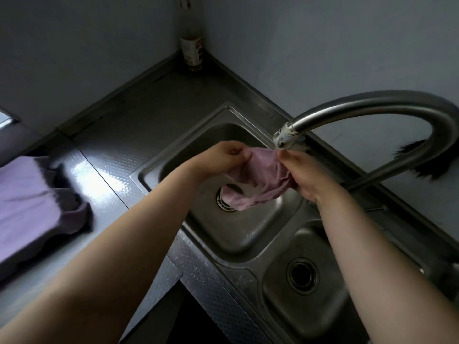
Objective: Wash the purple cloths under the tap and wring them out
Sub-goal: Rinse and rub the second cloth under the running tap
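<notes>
A wet purple cloth [260,178] hangs stretched between my two hands over the larger sink basin [248,234], right under the tap spout [288,136]. My left hand [224,158] pinches its left upper edge. My right hand [301,173] grips its right side, just below the spout. The cloth's lower end droops toward the drain [224,203]. Thin streams of water run down in front of the cloth. A pile of other purple cloths [32,207] lies on the counter at the left.
The curved steel tap [397,105] arches from the right over the basin. A smaller second basin [303,271] with its own drain sits nearer to me. A glass bottle [191,49] stands in the far corner. A dark brush [422,162] lies behind the tap.
</notes>
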A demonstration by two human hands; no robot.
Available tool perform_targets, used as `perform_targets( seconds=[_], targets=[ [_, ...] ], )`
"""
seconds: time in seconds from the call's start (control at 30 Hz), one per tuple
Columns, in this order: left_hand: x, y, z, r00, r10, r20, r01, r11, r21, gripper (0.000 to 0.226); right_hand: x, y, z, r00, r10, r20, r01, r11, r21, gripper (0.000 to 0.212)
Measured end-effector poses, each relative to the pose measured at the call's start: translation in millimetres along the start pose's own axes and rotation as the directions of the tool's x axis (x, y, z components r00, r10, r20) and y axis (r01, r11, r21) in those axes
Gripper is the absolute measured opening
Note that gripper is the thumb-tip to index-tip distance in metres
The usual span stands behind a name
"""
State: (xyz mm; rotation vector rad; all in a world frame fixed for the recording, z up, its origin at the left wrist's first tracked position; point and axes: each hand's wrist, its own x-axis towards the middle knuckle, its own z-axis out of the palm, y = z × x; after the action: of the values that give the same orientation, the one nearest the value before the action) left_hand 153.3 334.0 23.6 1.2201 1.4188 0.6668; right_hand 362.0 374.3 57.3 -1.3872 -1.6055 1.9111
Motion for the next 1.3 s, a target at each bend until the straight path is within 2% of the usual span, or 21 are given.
perform_targets(
  seconds=[0.1,0.17,0.2,0.27,0.3,0.37,0.4,0.47,0.53,0.6,0.67,0.73,0.77,0.8,0.87,0.93,1.03,1.1,1.2,1.27,1.3],
  targets=[
    [-2,-3,1,0.996,0.001,-0.086,-0.032,0.933,-0.358,0.019,0,3,-8,0.98,0.034,0.198,-0.046,0.997,0.057,0.049],
    [-3,-2,5,0.989,-0.014,-0.144,-0.064,0.848,-0.525,0.022,1,7,-12,0.971,0.042,0.236,-0.053,0.998,0.038,0.045],
    [-3,-2,9,0.979,-0.058,-0.195,-0.072,0.8,-0.595,0.024,2,8,-12,0.97,0.041,0.24,-0.052,0.998,0.04,0.037],
    [-2,0,18,0.946,-0.194,-0.259,-0.053,0.696,-0.717,0.028,1,11,-9,0.981,0.026,0.191,-0.034,0.999,0.039,0.012],
    [-1,1,24,0.928,-0.273,-0.252,-0.025,0.632,-0.775,0.031,0,11,-3,0.993,0.007,0.12,-0.007,1.0,-0.002,0.01],
    [2,8,34,0.918,-0.371,-0.144,0.072,0.512,-0.856,0.046,-3,9,19,0.995,-0.073,-0.061,0.058,0.974,-0.22,0.029],
    [3,13,39,0.921,-0.377,-0.095,0.124,0.515,-0.848,0.055,-4,8,33,0.979,-0.136,-0.154,0.075,0.934,-0.35,0.036],
    [9,23,55,0.903,-0.413,-0.118,0.162,0.582,-0.797,0.054,-3,5,57,0.937,-0.2,-0.285,0.018,0.846,-0.533,0.048],
    [12,26,74,0.85,-0.482,-0.214,0.197,0.667,-0.719,0.046,6,1,57,0.891,-0.145,-0.431,-0.091,0.872,-0.481,0.054],
    [12,26,89,0.819,-0.5,-0.28,0.212,0.717,-0.664,0.042,18,2,47,0.86,-0.129,-0.494,-0.064,0.933,-0.355,0.045],
    [15,21,84,0.802,-0.533,-0.272,0.241,0.703,-0.669,0.039,19,8,52,0.891,-0.189,-0.413,-0.027,0.886,-0.462,0.042],
    [18,20,64,0.751,-0.611,-0.252,0.215,0.587,-0.781,0.035,17,22,67,0.918,-0.229,-0.324,-0.001,0.815,-0.58,0.047],
    [20,19,59,0.736,-0.632,-0.243,0.196,0.543,-0.817,0.033,17,23,71,0.929,-0.194,-0.316,-0.033,0.806,-0.591,0.051],
    [18,19,61,0.742,-0.625,-0.241,0.194,0.545,-0.816,0.033,18,23,69,0.927,-0.158,-0.341,-0.082,0.801,-0.593,0.054],
    [12,23,78,0.765,-0.587,-0.265,0.246,0.646,-0.722,0.035,24,18,53,0.909,-0.095,-0.405,-0.168,0.807,-0.567,0.053],
    [7,27,89,0.79,-0.554,-0.26,0.27,0.697,-0.665,0.037,24,13,44,0.897,-0.1,-0.431,-0.172,0.819,-0.548,0.05],
    [17,21,71,0.773,-0.572,-0.272,0.242,0.664,-0.708,0.034,19,23,61,0.904,-0.229,-0.362,-0.065,0.761,-0.646,0.05],
    [16,20,68,0.763,-0.593,-0.257,0.241,0.63,-0.738,0.035,25,19,64,0.916,-0.172,-0.364,-0.114,0.756,-0.645,0.046],
    [11,25,85,0.791,-0.571,-0.219,0.309,0.683,-0.662,0.04,39,12,41,0.913,-0.009,-0.408,-0.21,0.847,-0.489,0.044],
    [10,28,81,0.789,-0.567,-0.237,0.308,0.699,-0.645,0.04,33,14,45,0.909,0.023,-0.417,-0.224,0.87,-0.44,0.048],
    [13,26,72,0.767,-0.595,-0.239,0.3,0.663,-0.686,0.038,29,17,54,0.918,0.001,-0.396,-0.196,0.87,-0.453,0.05]
  ],
)
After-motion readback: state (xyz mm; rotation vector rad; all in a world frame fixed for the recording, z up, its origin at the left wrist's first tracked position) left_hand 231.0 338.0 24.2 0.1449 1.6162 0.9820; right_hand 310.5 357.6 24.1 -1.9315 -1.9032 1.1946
